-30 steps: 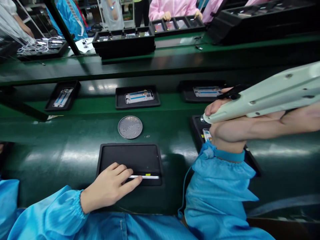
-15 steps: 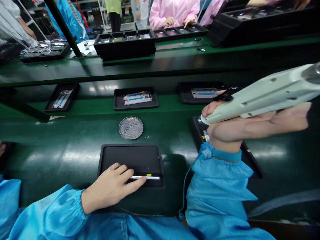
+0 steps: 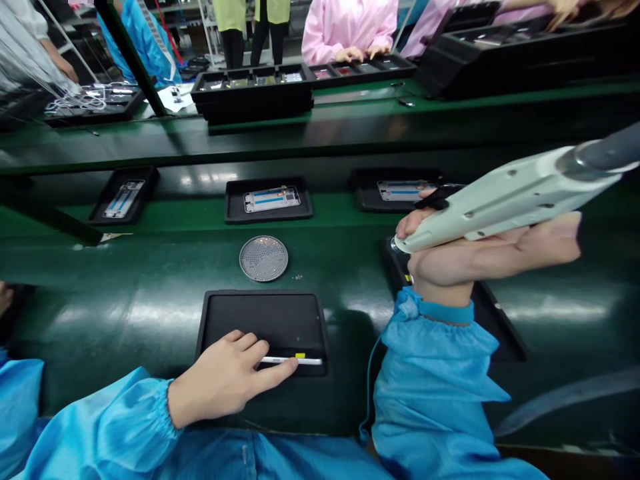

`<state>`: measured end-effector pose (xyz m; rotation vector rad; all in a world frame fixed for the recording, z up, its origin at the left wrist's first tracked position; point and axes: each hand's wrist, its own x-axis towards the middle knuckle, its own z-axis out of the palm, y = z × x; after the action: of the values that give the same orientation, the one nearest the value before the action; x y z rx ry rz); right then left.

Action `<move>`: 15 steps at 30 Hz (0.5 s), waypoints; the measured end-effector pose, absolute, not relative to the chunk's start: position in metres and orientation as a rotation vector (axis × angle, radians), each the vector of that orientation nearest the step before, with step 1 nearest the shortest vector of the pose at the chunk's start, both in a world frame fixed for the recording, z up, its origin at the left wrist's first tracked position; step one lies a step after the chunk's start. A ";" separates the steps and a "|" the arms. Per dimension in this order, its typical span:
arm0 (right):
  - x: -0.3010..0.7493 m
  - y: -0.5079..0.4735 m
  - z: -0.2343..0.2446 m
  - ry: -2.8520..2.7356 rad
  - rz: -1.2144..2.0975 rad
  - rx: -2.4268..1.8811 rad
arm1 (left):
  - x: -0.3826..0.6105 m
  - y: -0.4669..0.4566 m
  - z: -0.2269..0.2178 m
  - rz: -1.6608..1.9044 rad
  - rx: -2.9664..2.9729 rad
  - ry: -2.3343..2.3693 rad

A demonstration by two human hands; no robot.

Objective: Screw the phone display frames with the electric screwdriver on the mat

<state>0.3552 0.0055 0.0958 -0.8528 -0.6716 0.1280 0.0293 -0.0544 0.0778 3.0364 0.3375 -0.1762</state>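
Note:
My left hand (image 3: 230, 377) pinches a thin phone body (image 3: 313, 361) between the thumb and the curled fingers. The phone shows mainly its silver edge and a small yellow tab. It is in a black tray (image 3: 215, 307) in front of me, and my fingers hide its left part. Wrapped in my right hand (image 3: 450, 267) is a pale green electric screwdriver (image 3: 510, 193), held slantwise with its nose to the left. Below its nose lies another black tray (image 3: 505, 327); the forearm and hand cover much of what is in it.
A round dotted screw dish (image 3: 264, 259) sits beyond the near tray. Farther back are black trays with phone frames (image 3: 124, 199), (image 3: 271, 199), (image 3: 400, 191). A slanted dark post (image 3: 133, 57) rises at left. Across the bench, people in pink (image 3: 350, 30) handle parts in black boxes.
My right hand and the screwdriver have shifted a little to the left in view. My left hand stays on the phone, almost unmoved.

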 end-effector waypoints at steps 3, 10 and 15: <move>0.353 0.007 0.096 -0.641 0.100 -0.829 | 0.030 -0.051 0.079 -0.145 2.996 0.353; 0.357 0.009 0.097 -0.647 0.105 -0.858 | 0.031 -0.001 0.051 0.061 2.939 0.674; 0.362 0.012 0.096 -0.612 0.067 -0.854 | 0.018 0.031 0.019 0.036 2.946 0.825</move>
<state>0.3625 0.0116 0.0959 -0.8543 -0.6119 0.0673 0.0175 0.0313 0.0195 2.9464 0.8250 0.0355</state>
